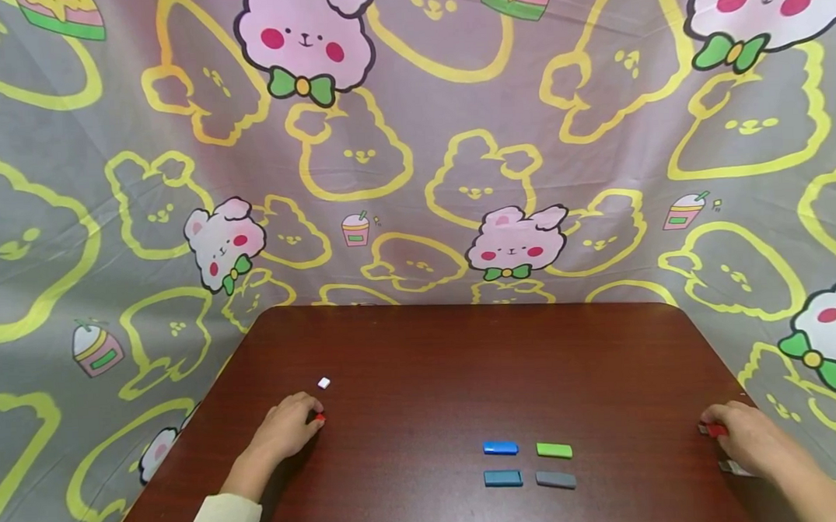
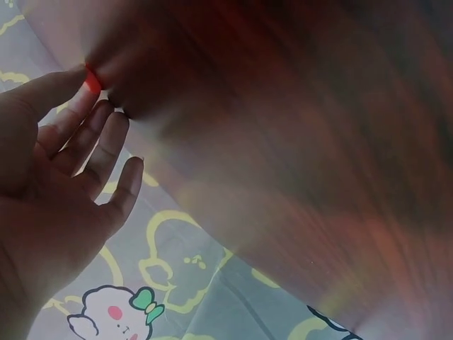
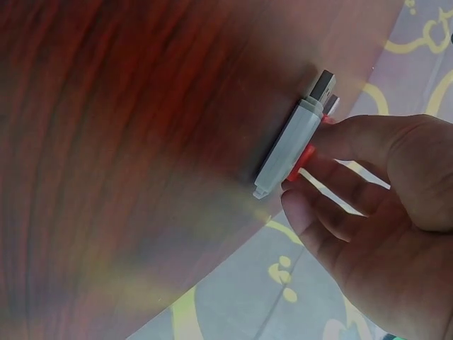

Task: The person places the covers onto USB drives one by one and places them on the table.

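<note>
At the table's left side, my left hand (image 1: 281,429) pinches a small red piece (image 2: 93,79) between thumb and index finger, most of it hidden by the fingertips. A small white piece (image 1: 324,383) lies just beyond that hand. On the far right, my right hand (image 1: 748,436) grips a red USB stick (image 1: 714,429), its metal plug pointing out past the thumb. Beside it a white USB stick (image 3: 289,145) with a bare metal plug lies on the table, partly under my right hand in the head view.
Near the front middle of the brown table (image 1: 408,355) lie a blue stick (image 1: 500,447), a green stick (image 1: 554,450), a teal stick (image 1: 503,478) and a grey stick (image 1: 556,479), in two rows. A patterned cloth (image 1: 412,137) hangs around the table's back and sides.
</note>
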